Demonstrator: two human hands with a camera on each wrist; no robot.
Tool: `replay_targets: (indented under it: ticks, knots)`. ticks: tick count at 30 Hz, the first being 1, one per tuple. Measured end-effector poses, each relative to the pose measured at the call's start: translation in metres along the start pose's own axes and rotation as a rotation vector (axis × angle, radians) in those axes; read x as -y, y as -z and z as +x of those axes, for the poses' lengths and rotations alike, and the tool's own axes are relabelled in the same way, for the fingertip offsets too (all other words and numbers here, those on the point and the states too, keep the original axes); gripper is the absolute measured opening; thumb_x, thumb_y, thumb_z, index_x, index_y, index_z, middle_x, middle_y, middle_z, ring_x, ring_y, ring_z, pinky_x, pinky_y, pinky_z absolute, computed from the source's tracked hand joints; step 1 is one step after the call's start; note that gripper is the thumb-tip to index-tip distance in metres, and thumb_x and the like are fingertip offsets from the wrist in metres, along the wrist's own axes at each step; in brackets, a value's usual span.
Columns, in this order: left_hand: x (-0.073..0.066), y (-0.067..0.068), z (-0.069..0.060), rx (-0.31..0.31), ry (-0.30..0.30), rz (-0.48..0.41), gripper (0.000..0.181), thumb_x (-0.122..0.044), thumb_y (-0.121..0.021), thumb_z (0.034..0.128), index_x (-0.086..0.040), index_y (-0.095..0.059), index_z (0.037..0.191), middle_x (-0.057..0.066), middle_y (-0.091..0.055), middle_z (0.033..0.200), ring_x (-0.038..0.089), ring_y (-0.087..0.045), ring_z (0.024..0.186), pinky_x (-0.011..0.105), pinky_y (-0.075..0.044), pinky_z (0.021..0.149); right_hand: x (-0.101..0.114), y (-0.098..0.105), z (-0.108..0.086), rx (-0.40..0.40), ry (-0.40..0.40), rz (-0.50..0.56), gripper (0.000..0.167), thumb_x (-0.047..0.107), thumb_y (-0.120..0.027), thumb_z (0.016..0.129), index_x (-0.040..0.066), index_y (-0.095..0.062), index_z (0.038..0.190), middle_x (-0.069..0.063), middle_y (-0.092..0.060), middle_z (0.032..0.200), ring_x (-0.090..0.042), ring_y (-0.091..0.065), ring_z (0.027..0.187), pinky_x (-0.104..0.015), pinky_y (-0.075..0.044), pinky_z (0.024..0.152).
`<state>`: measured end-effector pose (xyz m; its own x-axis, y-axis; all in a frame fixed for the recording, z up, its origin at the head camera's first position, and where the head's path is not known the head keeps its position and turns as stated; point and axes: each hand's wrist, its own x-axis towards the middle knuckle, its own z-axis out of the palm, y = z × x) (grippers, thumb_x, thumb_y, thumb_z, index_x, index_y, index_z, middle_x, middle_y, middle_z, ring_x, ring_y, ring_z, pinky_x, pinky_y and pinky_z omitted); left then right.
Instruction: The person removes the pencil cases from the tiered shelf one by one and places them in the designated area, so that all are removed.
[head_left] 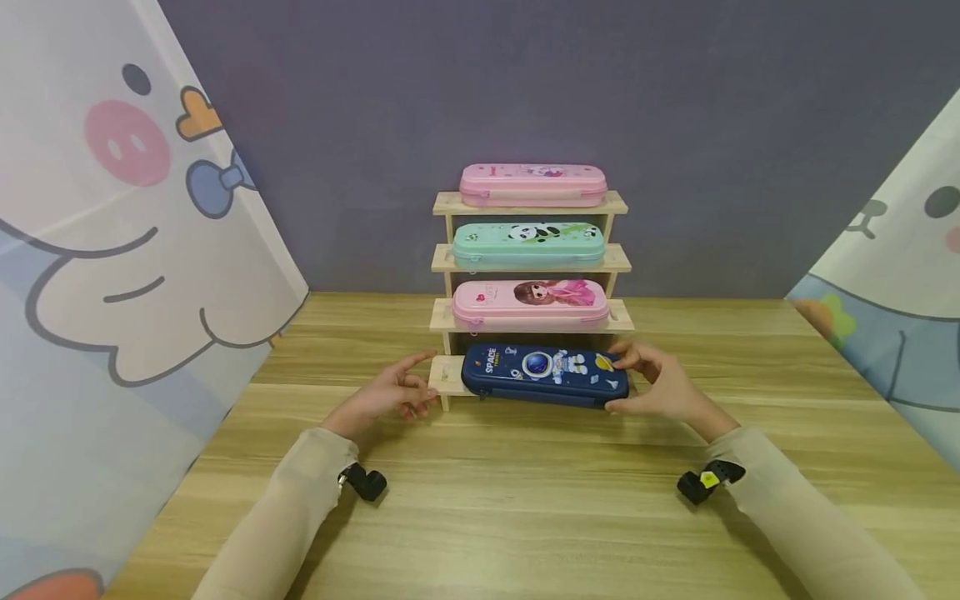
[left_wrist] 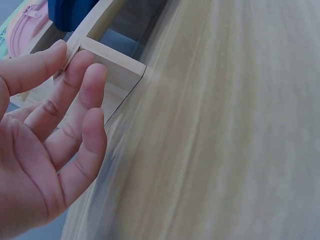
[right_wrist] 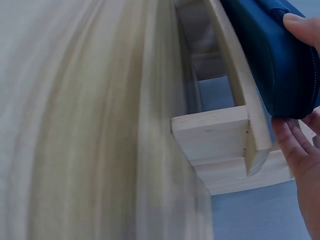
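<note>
A dark blue case (head_left: 543,375) with an astronaut picture lies slightly askew on the lowest step of a wooden rack (head_left: 447,375). My right hand (head_left: 663,387) grips its right end between thumb and fingers; the right wrist view shows the blue case (right_wrist: 280,60) between the thumb and fingers of that hand (right_wrist: 305,145). At the rack's left end, my left hand (head_left: 390,392) touches the lowest step with relaxed, slightly bent fingers. In the left wrist view this hand (left_wrist: 55,120) is at the board's end, with no case in it.
On the higher steps lie a pink case with a doll picture (head_left: 529,304), a mint panda case (head_left: 528,244) and another pink case (head_left: 532,185). The rack stands on a wood-grain table (head_left: 525,500) before a grey wall (head_left: 525,83), with cartoon-printed panels (head_left: 97,275) at both sides.
</note>
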<state>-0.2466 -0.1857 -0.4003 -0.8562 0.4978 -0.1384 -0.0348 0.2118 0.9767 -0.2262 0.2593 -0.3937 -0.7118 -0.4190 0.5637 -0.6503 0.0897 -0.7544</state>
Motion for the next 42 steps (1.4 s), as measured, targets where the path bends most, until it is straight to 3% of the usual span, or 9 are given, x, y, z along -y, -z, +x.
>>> replay_targets:
  ticks: [6, 14, 24, 32, 37, 42]
  knots:
    - [-0.001, 0.0, 0.0, -0.004, 0.015, -0.005, 0.078, -0.001, -0.063, 0.0956, -0.009, -0.018, 0.159, 0.009, -0.073, 0.093, 0.019, -0.067, 0.071, 0.031, -0.053, 0.06, 0.009, 0.007, 0.0, 0.041, 0.082, 0.024, 0.056, -0.03, -0.082, 0.049, -0.005, -0.058, 0.092, -0.004, -0.058, 0.121, -0.013, -0.055, 0.113, -0.02, -0.047, 0.093]
    - [-0.001, 0.001, 0.001, 0.0, 0.01, 0.025, 0.08, -0.003, -0.065, 0.0949, -0.006, -0.017, 0.159, 0.01, -0.074, 0.094, 0.018, -0.068, 0.071, 0.032, -0.053, 0.06, 0.024, 0.017, 0.004, 0.066, 0.098, 0.061, 0.059, -0.032, -0.081, 0.046, -0.003, -0.059, 0.091, -0.005, -0.059, 0.119, -0.016, -0.055, 0.111, -0.023, -0.048, 0.092]
    - [-0.004, 0.0, 0.0, -0.013, 0.02, 0.034, 0.077, -0.002, -0.064, 0.0954, -0.007, -0.02, 0.158, 0.009, -0.074, 0.093, 0.019, -0.068, 0.073, 0.032, -0.054, 0.062, 0.036, 0.033, 0.004, 0.02, 0.171, 0.18, 0.059, -0.035, -0.078, 0.044, -0.008, -0.06, 0.093, -0.01, -0.058, 0.115, -0.02, -0.056, 0.109, -0.025, -0.05, 0.092]
    - [-0.005, -0.001, -0.001, -0.031, 0.024, 0.057, 0.077, -0.003, -0.065, 0.0951, -0.007, -0.021, 0.158, 0.011, -0.074, 0.095, 0.019, -0.068, 0.075, 0.033, -0.054, 0.064, 0.043, 0.043, 0.006, -0.062, 0.259, 0.29, 0.051, -0.024, -0.087, 0.053, -0.019, -0.057, 0.094, -0.016, -0.056, 0.115, -0.024, -0.058, 0.108, -0.026, -0.052, 0.089]
    - [-0.005, -0.001, -0.002, -0.04, 0.038, 0.066, 0.077, -0.003, -0.065, 0.0949, -0.009, -0.022, 0.158, 0.012, -0.074, 0.097, 0.021, -0.068, 0.076, 0.034, -0.054, 0.065, 0.049, 0.044, 0.006, -0.175, 0.266, 0.298, 0.051, -0.014, -0.091, 0.057, -0.017, -0.054, 0.092, -0.015, -0.054, 0.113, -0.024, -0.058, 0.106, -0.025, -0.053, 0.085]
    - [-0.006, -0.001, -0.001, -0.035, 0.036, 0.068, 0.078, -0.003, -0.065, 0.095, -0.008, -0.021, 0.159, 0.013, -0.074, 0.098, 0.021, -0.068, 0.076, 0.033, -0.054, 0.065, 0.055, 0.039, 0.007, -0.297, 0.28, 0.286, 0.053, -0.016, -0.092, 0.053, -0.019, -0.053, 0.09, -0.015, -0.053, 0.108, -0.025, -0.055, 0.106, -0.026, -0.051, 0.089]
